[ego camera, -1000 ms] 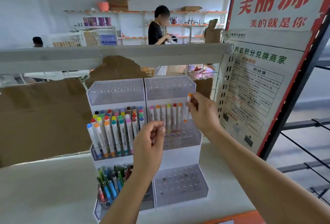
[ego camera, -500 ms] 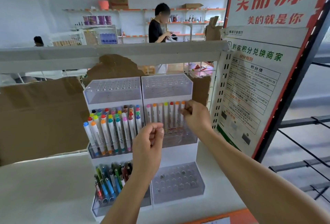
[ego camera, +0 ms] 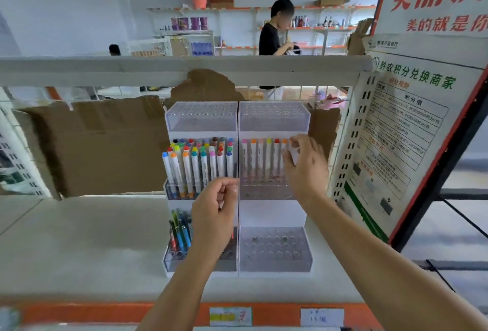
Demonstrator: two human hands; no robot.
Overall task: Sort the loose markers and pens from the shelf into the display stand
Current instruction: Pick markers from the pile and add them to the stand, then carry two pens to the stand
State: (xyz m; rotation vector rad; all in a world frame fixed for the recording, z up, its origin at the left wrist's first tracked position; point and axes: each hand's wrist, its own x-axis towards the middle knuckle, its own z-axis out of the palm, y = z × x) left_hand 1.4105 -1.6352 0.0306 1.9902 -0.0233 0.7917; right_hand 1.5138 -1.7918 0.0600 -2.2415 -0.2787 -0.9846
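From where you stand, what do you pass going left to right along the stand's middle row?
Brown cardboard → packed markers → thin marker row → right hand pinching a marker → perforated upright → poster.

Right hand (ego camera: 306, 164) pinches a white marker (ego camera: 292, 155) at the display stand (ego camera: 273, 214) middle row; left hand (ego camera: 215, 214) (fingers curled, holding nothing) hovers before the pens (ego camera: 179, 233)
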